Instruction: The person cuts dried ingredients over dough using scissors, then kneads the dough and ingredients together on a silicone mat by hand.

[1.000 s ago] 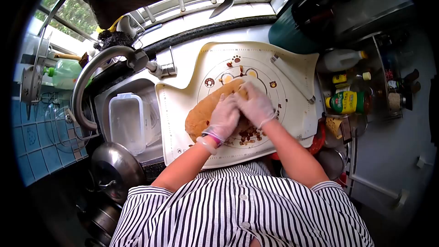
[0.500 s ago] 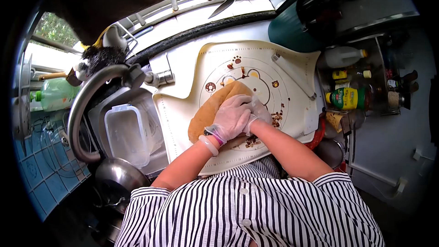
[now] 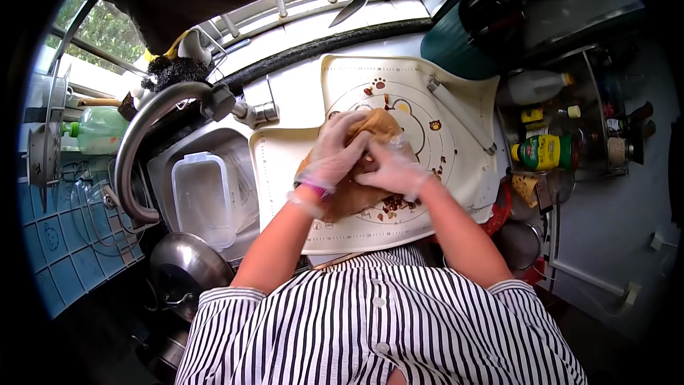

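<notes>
A lump of brown dough (image 3: 349, 199) lies on a cream baking mat (image 3: 281, 164) printed with a bear face and rings. Both my hands wear clear plastic gloves and are on the dough. My left hand (image 3: 336, 148) grips its left and far side, fingers curled over the top. Against its right side, my right hand (image 3: 395, 170) presses in with bent fingers, slightly blurred. Part of the dough is hidden under my hands. Dark reddish chopped bits (image 3: 396, 207) lie beside and below it, and a few more sit near the printed paw.
A white rolling pin (image 3: 459, 115) lies at the mat's right. On the left, a sink (image 3: 165, 185) holds a clear plastic box (image 3: 203, 199) under a curved faucet (image 3: 125, 150). Bottles (image 3: 545, 152) stand in a rack at right, near a green knife holder (image 3: 456, 46).
My hands were stacked, pressing down on the dough. Now they are apart, the left farther left and the right to the right, and the dough's far part is gathered between them.
</notes>
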Available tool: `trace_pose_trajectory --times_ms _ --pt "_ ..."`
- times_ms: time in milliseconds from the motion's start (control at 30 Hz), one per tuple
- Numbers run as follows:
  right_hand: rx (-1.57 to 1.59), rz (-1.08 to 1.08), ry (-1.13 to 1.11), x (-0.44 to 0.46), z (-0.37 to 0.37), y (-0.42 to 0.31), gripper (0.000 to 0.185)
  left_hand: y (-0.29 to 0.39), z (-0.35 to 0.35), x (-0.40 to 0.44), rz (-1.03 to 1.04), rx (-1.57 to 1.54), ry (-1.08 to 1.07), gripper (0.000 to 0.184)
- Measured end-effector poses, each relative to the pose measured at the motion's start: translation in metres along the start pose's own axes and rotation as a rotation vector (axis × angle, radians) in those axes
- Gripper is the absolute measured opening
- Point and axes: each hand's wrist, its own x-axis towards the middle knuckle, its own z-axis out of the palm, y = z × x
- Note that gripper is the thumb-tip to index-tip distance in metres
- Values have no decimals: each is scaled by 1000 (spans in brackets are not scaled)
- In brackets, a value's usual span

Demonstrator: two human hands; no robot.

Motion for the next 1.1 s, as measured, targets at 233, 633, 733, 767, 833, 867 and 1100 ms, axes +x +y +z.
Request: trace_pose_trajectory --times_ms 233,633,733,767,833,867,1100 --pt "-447 -275 527 38 -40 44 86 -8 -13 -19 -275 685 -170 93" --pt "-1193 -625 299 -52 0 41 32 22 43 -100 125 951 74 54" --pt "-1154 -517 69 -17 0 44 24 36 46 -122 31 928 -90 90" --pt "-1153 -523 58 -8 -1 43 24 39 46 -122 42 902 -119 100" --pt "-1167 -460 -44 5 -4 30 19 27 50 -115 14 1011 -179 114" --pt "-1127 -405 -56 10 -8 24 14 20 52 -108 -38 1060 -219 113" --pt "-791 -299 -134 55 -25 33 16 16 28 -41 -108 963 -290 43"
